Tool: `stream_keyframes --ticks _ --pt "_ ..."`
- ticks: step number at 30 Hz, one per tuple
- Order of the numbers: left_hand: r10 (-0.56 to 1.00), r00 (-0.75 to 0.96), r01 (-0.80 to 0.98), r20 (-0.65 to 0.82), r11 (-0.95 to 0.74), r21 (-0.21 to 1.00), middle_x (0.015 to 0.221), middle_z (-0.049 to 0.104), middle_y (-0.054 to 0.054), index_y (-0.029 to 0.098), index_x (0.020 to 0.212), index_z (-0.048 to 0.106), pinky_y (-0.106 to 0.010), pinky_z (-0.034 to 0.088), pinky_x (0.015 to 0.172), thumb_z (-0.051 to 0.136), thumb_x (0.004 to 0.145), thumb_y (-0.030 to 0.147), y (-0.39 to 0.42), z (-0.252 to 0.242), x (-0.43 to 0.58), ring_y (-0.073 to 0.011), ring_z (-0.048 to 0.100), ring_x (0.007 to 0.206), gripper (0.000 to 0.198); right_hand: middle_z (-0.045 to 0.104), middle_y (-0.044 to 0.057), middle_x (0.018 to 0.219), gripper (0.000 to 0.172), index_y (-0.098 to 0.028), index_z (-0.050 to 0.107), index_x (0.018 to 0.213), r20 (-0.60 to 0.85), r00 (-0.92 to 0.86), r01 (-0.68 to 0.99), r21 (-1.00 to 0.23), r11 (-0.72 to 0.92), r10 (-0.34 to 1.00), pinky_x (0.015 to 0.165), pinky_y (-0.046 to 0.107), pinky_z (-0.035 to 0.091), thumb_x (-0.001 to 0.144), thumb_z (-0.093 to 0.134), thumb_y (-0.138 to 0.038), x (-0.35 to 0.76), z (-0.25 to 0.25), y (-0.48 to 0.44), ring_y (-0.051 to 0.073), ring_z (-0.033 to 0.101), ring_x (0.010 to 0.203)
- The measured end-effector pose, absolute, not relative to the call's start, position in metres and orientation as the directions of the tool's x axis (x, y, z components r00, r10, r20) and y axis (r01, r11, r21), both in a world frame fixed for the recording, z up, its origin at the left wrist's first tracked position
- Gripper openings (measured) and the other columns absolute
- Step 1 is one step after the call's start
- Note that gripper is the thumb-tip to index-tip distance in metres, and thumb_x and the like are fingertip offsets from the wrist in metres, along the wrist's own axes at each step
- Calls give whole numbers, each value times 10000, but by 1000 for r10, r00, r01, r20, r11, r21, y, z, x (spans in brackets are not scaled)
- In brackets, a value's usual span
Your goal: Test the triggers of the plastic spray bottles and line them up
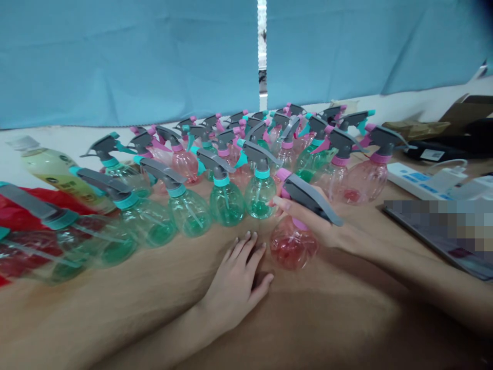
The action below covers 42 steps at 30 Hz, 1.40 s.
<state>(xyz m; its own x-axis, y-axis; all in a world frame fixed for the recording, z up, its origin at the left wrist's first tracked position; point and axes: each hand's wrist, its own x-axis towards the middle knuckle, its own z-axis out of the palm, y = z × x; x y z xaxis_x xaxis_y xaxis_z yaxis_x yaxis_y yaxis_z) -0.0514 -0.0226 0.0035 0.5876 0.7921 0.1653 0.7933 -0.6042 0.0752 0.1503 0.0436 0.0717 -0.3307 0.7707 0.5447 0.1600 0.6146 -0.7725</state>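
A pink spray bottle (294,245) with a grey and pink trigger head stands near the front of the group. My right hand (318,218) is wrapped round its neck, partly hidden behind the grey head. My left hand (239,280) lies palm down on the wooden table (154,318) with its fingers spread, holding nothing, just left of that bottle. Close beyond both hands stand green spray bottles with turquoise collars, one (261,192) right behind the left fingertips and another (227,203) beside it. Pink bottles (365,177) stand past my right hand.
Several more green and pink sprayers crowd the back. At the left are a large capped bottle (57,167) and red plastic (23,210). A power strip (416,180) and a dark flat device (431,239) lie at the right, below a blue cloth (134,61).
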Motion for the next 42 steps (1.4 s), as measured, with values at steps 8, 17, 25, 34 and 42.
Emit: stream_keyframes --ticks 8,17,25,34,42 --pt "786 591 787 184 -611 82 1460 419 -191 89 1339 488 -524 343 1074 510 946 371 -21 2 -52 -332 378 1350 484 387 -54 593 252 -235 483 691 565 -340 175 -748 641 752 514 271 305 912 530 -348 152 69 43 112 358 540" --pt "789 585 793 185 -605 74 1466 418 -171 111 1366 460 -516 348 1072 507 947 370 -21 0 -54 -321 373 1354 495 418 -50 588 251 -227 505 677 562 -347 180 -746 641 751 530 273 352 905 536 -326 154 75 40 114 415 547" --pt "777 589 784 222 -616 77 1454 432 -174 115 1338 481 -520 361 1060 465 963 386 -20 -3 -56 -321 392 1341 462 639 1 834 124 -201 616 907 535 -294 96 -808 581 792 754 312 470 867 596 -316 149 74 41 144 586 756" --pt "780 588 788 214 -612 66 1443 446 -166 127 1336 487 -509 358 1064 472 959 397 -20 -3 -56 -316 385 1344 463 692 25 972 520 -208 592 1251 531 -266 79 -820 567 805 720 278 536 778 706 -390 144 66 42 146 644 810" --pt "779 585 788 224 -612 67 1451 443 -153 138 1356 466 -500 342 1078 455 968 408 -19 -4 -56 -301 382 1349 473 601 -35 680 434 -251 671 1151 576 -240 199 -759 620 782 511 247 411 774 692 -466 151 65 41 101 482 542"
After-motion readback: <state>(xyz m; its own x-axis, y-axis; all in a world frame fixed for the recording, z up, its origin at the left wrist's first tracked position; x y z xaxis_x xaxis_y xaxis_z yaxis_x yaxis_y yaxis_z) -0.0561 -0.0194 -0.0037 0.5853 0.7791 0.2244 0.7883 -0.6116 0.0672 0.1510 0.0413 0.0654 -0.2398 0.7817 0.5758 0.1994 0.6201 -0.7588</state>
